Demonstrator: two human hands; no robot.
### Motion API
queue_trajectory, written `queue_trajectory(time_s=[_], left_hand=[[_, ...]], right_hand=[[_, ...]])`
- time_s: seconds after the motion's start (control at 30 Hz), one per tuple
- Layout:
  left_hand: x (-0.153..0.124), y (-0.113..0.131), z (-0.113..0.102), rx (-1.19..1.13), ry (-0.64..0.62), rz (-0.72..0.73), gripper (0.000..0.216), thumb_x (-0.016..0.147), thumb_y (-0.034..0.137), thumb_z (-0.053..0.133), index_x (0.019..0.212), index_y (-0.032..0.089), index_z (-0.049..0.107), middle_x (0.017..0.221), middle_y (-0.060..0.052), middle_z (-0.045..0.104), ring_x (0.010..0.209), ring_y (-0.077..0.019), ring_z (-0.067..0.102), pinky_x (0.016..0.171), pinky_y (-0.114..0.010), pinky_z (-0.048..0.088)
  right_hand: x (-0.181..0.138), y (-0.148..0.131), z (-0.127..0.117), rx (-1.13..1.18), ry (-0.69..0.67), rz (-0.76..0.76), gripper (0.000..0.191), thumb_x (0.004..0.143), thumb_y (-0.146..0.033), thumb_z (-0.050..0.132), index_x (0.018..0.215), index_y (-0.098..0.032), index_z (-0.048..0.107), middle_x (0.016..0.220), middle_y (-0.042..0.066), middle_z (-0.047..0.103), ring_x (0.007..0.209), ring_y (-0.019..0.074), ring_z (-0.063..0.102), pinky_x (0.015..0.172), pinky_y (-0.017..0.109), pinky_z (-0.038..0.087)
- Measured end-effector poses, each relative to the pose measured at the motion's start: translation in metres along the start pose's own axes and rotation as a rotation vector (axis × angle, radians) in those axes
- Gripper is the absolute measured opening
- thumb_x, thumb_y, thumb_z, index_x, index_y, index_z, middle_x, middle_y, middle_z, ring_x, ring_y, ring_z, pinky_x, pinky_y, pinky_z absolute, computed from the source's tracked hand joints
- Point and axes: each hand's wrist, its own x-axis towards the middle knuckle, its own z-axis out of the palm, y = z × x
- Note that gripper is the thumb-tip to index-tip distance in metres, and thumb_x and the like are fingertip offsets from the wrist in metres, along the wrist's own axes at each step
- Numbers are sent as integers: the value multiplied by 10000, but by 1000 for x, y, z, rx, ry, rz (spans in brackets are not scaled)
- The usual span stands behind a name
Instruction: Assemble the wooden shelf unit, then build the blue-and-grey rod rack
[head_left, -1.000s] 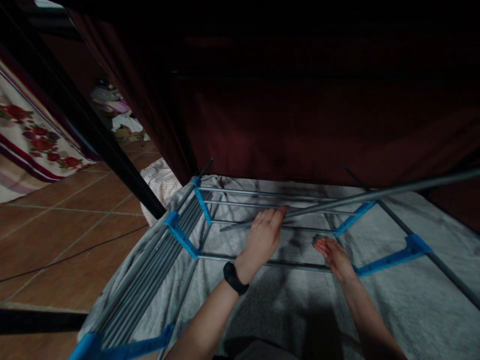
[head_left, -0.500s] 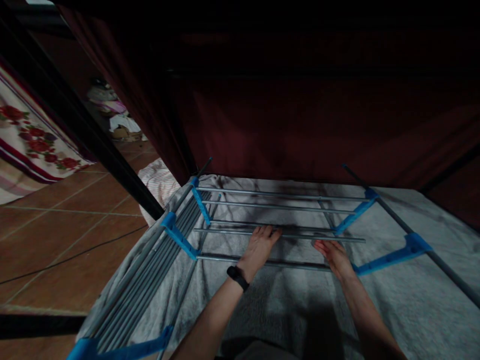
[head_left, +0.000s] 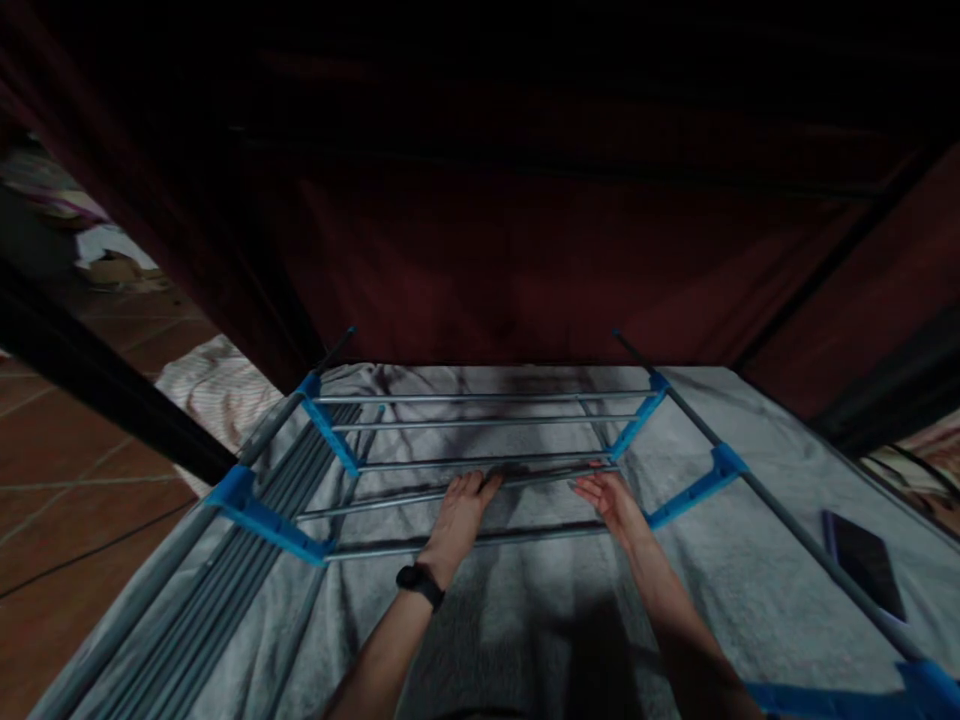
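Observation:
My left hand [head_left: 459, 520], with a dark band at the wrist, is closed over a loose grey metal rod [head_left: 375, 506]. My right hand [head_left: 615, 508] has its fingers around the same rod close to its right end, palm partly turned up. The rod slants slightly, its right end farther away. It lies within a rack frame of metal tubes with blue plastic brackets, among them a left bracket [head_left: 270, 522] and a right bracket [head_left: 690, 500]. A fixed crossbar [head_left: 540, 536] runs in front of the rod, and other crossbars lie behind it.
The rack rests on a grey blanket [head_left: 757, 590]. Several grey tubes [head_left: 217, 590] lie along the left. A phone [head_left: 866, 562] is at the right. Dark red panels [head_left: 487, 270] stand behind, and a dark post [head_left: 112, 370] crosses the left over a tiled floor [head_left: 82, 500].
The view has swung right, bringing the phone into sight. The rod has tilted, its right end moving away. My right hand has gone from open below the rod to fingers around it.

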Motion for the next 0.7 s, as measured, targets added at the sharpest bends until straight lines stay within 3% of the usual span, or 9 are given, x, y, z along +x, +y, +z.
queue_trajectory(time_s=[0.2, 0.47, 0.7], left_hand=[[-1, -5, 3, 8, 11, 13, 693, 846, -66, 367, 1434, 284, 476, 1141, -58, 618, 1079, -202, 597, 1049, -407, 430], [-14, -33, 1, 40, 4, -91, 573, 855, -11, 376, 1305, 252, 613, 1127, -98, 671, 1033, -240, 634, 1000, -431, 454], [-37, -65, -11, -1, 44, -197, 452, 896, 90, 352, 1183, 220, 676, 1113, -85, 700, 1069, -254, 631, 967, -421, 452]], right_hand=[[4, 3, 0, 71, 113, -23, 370, 601, -322, 907, 703, -243, 560, 631, -78, 644, 607, 127, 673, 800, 353, 629], [1, 7, -7, 139, 115, -131, 246, 682, -240, 829, 803, -285, 620, 856, -53, 717, 831, 148, 715, 919, 369, 600], [6, 3, -6, 174, 185, -114, 287, 620, -181, 844, 729, -250, 587, 746, -53, 701, 697, 115, 684, 815, 294, 602]])
